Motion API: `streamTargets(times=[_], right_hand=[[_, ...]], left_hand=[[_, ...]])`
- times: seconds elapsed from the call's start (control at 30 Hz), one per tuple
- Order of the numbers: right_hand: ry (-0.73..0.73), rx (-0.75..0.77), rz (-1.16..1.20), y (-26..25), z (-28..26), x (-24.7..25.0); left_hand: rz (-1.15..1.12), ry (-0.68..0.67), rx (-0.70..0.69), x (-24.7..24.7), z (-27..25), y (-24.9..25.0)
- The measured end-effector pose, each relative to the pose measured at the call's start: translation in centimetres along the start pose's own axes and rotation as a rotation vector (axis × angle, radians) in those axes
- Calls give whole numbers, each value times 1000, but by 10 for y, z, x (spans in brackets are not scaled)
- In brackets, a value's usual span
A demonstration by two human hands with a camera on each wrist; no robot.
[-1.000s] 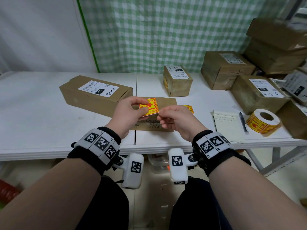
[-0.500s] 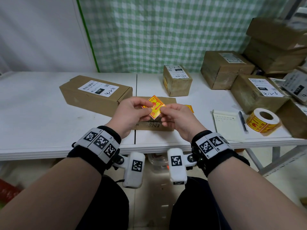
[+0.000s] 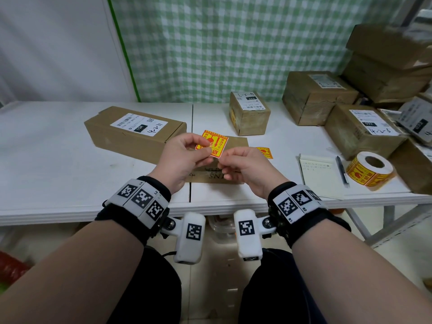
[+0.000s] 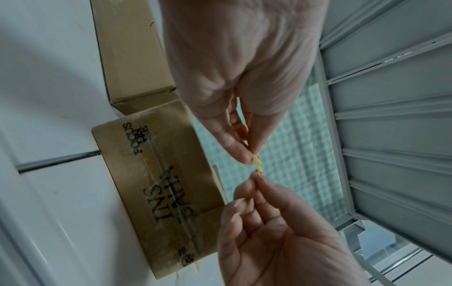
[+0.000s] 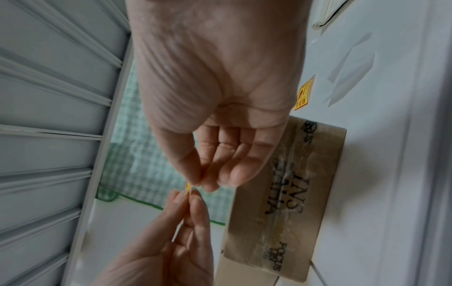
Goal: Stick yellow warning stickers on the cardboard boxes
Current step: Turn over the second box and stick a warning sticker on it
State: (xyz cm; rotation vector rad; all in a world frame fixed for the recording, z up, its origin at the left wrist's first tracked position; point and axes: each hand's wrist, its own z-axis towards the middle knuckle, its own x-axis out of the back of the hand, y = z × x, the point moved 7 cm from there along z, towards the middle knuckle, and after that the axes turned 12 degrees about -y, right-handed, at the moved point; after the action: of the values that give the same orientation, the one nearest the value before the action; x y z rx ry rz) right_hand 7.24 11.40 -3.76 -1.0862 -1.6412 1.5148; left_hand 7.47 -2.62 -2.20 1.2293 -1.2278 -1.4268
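I hold a yellow and red warning sticker [image 3: 214, 143] in the air, printed face up toward the head camera. My left hand [image 3: 205, 146] pinches its left side between thumb and forefinger. My right hand [image 3: 222, 161] pinches its lower right corner. Both wrist views show the sticker [image 4: 258, 164] [image 5: 188, 186] edge-on between the fingertips of my left hand [image 4: 249, 154] and right hand [image 5: 195, 183]. Right under the hands lies a flat, taped cardboard box [image 3: 238, 142] [image 4: 159, 174] [image 5: 293, 193] with black lettering.
A long labelled box [image 3: 133, 132] lies to the left and a small box [image 3: 249, 112] behind. Several boxes [image 3: 315, 97] are stacked at the right. A sticker roll [image 3: 369, 169], notepad [image 3: 320, 174], pen [image 3: 342, 171] and loose sticker [image 3: 265, 152] lie on the white table [image 3: 46, 160].
The sticker has turned from tilted nearly edge-on to facing the camera. My right fingers have slid down to its lower right corner. The left hand keeps its pinch.
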Motion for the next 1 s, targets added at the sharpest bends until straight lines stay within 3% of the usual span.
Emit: streamTargets(times=[0.23,0.37,1.0], right_hand=[[54,39,6,-5,-2,2],[97,53,-10,-7,-3,7],[148,96,-232,-14,-4,10]], left_hand=[[49,-59,42,-5,0,-3],[218,-119,75,-11,-1,-4],[875,-154,-71,-22,-4,24]])
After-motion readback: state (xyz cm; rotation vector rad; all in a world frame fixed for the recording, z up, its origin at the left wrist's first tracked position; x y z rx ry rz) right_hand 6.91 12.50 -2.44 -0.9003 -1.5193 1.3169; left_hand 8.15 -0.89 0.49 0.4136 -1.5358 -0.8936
